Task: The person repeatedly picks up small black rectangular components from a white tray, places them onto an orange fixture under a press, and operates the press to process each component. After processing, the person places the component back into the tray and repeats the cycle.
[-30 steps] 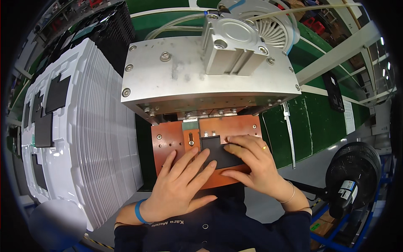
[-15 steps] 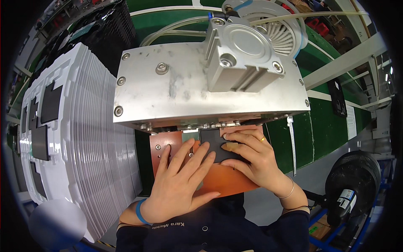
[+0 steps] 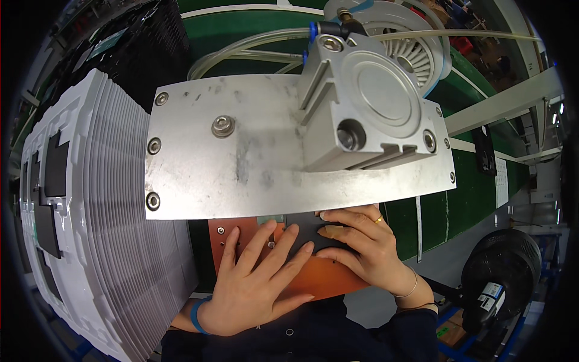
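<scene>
A flat black piece (image 3: 309, 228) lies on an orange-red plate (image 3: 329, 279), its far part hidden beneath a silver metal press (image 3: 265, 151). My left hand (image 3: 256, 280) rests palm down with fingers spread over the left side of the plate, index fingertip by the black piece's edge. It grips nothing. From the right, my right hand (image 3: 365, 244) has bent fingers on top of the black piece and its thumb along the near edge, holding it. One of those fingers wears a yellowish covering, another a gold ring.
To the left rises a tall stack of white plastic trays (image 3: 114, 199), black pieces in its outermost one. Black trays (image 3: 129, 57) stand behind it. An air cylinder (image 3: 374, 102) tops the press, with clear hoses (image 3: 253, 45) behind. A black fan (image 3: 503, 271) is at the right.
My view has shifted, so the press looks larger and covers more of the black piece's far side. Both hands keep nearly the same pose on the plate and piece.
</scene>
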Tool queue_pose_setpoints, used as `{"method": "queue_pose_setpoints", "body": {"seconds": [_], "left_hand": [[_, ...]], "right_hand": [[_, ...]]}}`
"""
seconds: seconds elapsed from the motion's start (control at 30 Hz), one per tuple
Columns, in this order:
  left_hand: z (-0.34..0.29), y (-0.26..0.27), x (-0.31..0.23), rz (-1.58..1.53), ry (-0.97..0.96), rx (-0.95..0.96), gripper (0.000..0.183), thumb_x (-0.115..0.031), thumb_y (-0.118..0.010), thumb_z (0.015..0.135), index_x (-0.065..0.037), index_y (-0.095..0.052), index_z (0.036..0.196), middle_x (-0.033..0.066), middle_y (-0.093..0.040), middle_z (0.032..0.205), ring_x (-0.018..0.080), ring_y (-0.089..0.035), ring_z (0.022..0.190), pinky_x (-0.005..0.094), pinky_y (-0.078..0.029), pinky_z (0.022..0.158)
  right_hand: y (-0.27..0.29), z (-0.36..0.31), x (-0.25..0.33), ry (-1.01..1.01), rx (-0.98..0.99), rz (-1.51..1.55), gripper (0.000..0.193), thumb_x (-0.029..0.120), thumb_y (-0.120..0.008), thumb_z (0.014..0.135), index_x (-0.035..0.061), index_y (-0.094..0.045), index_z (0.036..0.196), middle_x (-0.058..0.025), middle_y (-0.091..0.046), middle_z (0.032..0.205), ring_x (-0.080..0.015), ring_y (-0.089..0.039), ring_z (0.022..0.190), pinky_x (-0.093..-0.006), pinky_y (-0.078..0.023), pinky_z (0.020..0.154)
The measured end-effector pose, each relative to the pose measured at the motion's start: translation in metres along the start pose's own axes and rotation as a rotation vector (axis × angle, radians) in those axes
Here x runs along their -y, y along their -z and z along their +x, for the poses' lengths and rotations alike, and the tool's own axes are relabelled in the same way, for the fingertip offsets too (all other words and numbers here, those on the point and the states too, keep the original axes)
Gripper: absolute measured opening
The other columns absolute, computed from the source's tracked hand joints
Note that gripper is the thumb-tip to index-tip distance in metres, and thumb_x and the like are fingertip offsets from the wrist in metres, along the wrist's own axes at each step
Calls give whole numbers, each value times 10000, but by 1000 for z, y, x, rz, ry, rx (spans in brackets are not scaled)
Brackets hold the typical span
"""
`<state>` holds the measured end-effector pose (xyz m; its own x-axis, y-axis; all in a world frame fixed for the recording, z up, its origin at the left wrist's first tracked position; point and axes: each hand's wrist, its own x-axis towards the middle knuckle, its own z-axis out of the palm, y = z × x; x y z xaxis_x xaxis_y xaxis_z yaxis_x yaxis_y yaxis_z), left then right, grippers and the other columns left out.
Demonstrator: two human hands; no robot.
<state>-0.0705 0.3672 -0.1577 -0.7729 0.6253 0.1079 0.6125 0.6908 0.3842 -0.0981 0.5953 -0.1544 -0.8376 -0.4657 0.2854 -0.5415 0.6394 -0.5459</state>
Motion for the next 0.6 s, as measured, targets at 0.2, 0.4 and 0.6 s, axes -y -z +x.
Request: {"method": "queue_pose_setpoints", "body": {"seconds": [0.2,0.4,0.6], "left_hand": [[-1,0,0,-3,4,18,631,-606,-625,786,-209,-613,1276,94,-459,1418,353,-376,1313,612,-269,1051],[-2,-1,0,-8,9,22,624,-603,-618,795,-211,-609,1280,91,-457,1419,351,-363,1327,610,-257,1061],[-2,0,0,-5,10,25,604,-588,-613,807,-210,-611,1277,89,-458,1418,349,-362,1327,605,-249,1067]], "right_hand": [[0,-1,1,-12,-3,-19,320,200,-798,678,55,-696,944,-60,-653,1103,-223,-574,978,-322,-467,820],[0,-2,0,-37,-1,-23,319,222,-804,682,74,-700,943,-48,-662,1078,-211,-573,923,-318,-455,801],[-1,0,0,-22,-22,-41,335,242,-816,663,80,-704,934,-49,-665,1025,-209,-581,868,-312,-459,761]]}}
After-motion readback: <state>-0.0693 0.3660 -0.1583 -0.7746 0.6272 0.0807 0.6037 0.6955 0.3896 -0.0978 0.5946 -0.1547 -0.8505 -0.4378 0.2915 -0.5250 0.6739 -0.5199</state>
